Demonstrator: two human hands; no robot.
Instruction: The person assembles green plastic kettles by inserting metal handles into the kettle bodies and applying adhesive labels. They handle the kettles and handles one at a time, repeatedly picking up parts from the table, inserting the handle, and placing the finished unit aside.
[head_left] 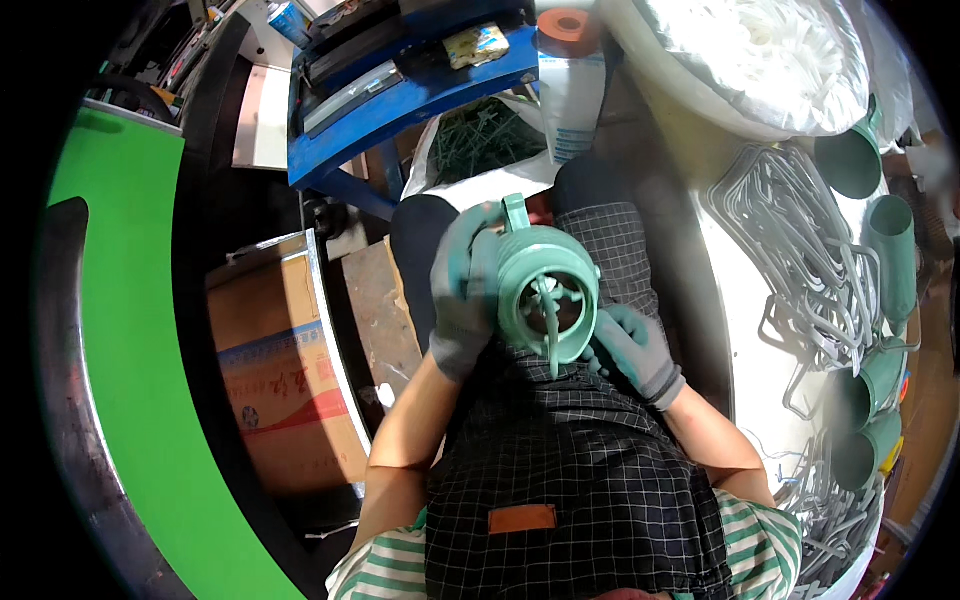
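Above my lap I hold a pale green, round plastic housing (545, 248), hollow, with a loop handle at its far side. Its opening faces up toward me, and inside it are thin crossing pieces and a bar that reaches past the near rim. My left hand (468, 285), in a grey and green glove, is wrapped round the housing's left side and slightly blurred. My right hand (638, 350), gloved alike, has its fingers curled against the lower right of the rim. Whether those fingers also pinch something small is hidden.
On the right, a white surface (735, 345) bears grey wire-like frames (785, 235) and several green cups (893, 262). A bag of white pieces (765, 55) stands far right. Ahead are a blue bench (425, 100) and a sack of green sticks (485, 140). A cardboard box (275, 385) lies left.
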